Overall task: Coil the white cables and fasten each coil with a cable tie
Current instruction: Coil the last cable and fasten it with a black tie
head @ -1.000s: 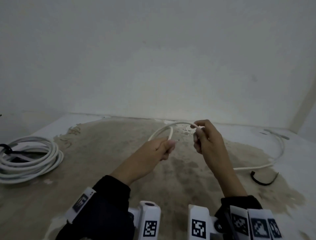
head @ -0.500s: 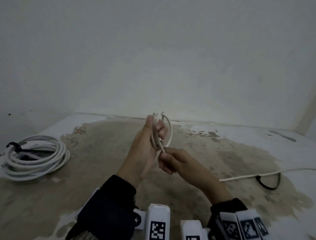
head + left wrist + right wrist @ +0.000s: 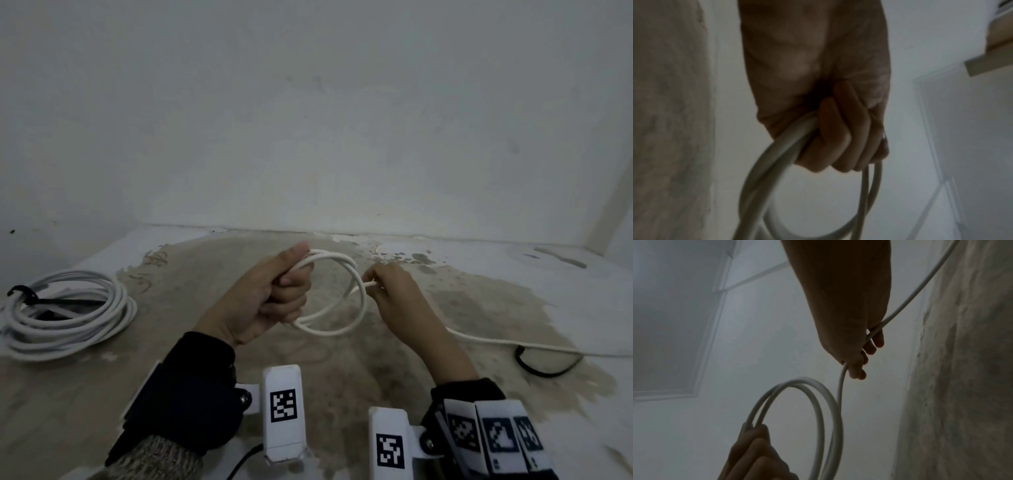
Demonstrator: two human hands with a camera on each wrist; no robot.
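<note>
Your left hand [image 3: 263,301] is fisted round the gathered loops of the white cable [image 3: 337,325] so they can't spring apart, while your right hand [image 3: 394,294] pinches the free run just beside the coil, seemingly ready to feed another turn. The coil hangs between your hands above the stained worktop [image 3: 428,370], its tail trailing right past a loose black cable tie [image 3: 548,371] (a finished coil [image 3: 68,315], already tied, lies far left).
</note>
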